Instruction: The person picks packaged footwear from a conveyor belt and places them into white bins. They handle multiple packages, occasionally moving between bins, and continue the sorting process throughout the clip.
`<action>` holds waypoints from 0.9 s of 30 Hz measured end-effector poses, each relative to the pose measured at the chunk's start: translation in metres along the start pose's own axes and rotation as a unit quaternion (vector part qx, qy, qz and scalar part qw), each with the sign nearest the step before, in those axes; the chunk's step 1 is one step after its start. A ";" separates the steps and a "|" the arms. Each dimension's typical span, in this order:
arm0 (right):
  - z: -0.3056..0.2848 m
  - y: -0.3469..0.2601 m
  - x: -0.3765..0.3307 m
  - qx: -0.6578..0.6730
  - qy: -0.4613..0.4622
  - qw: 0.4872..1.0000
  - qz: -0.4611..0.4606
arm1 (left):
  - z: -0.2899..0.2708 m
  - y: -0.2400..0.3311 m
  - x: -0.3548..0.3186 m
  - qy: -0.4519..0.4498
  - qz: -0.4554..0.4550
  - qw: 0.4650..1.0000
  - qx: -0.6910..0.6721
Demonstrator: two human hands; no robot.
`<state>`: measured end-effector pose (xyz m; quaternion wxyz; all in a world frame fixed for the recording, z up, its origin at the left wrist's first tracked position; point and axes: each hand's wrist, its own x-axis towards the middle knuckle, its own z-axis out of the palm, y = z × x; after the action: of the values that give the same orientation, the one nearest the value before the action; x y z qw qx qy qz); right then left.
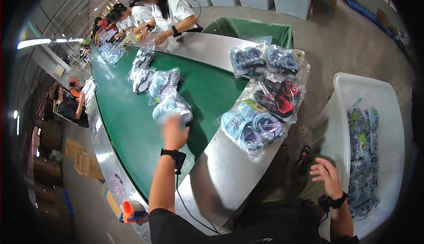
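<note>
My left hand (174,133) reaches over the green conveyor belt (132,133), at the near end of a clear bag of light blue children's shoes (167,108). Motion smears its fingers, so whether they grip the bag does not show. Over the floor on the right, beside a white bin (340,111), my right hand (326,173) hangs open with nothing in it. On the steel tabletop between my hands lie bagged light blue and purple shoes (251,127), a bagged black and red pair (279,97) and more bagged blue shoes (265,60) beyond.
Many bagged shoes (364,155) fill part of the white bin. Farther up the belt lie black and white bagged shoes (142,69). Co-workers (170,16) stand along the far side. A green-lined container (265,28) adjoins the table. An orange tape dispenser (131,211) sits at lower left.
</note>
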<state>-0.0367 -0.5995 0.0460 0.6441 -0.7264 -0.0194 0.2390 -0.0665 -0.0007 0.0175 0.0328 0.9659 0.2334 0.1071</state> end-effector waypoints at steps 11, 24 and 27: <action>0.014 0.000 0.011 -0.033 -0.060 0.997 -0.023 | -0.018 -0.014 -0.115 -0.066 -0.103 0.944 -0.306; 0.011 -0.008 0.006 -0.042 -0.065 0.997 -0.030 | -0.027 -0.020 -0.035 0.115 0.019 0.979 -0.167; 0.011 -0.008 0.001 -0.041 -0.061 0.997 -0.031 | -0.016 -0.015 0.002 0.104 0.058 0.983 -0.139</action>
<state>-0.0377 -0.5877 0.0526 0.6184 -0.7353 -0.0910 0.2620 -0.0750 0.0142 0.0320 0.1362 0.9474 0.1615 0.2404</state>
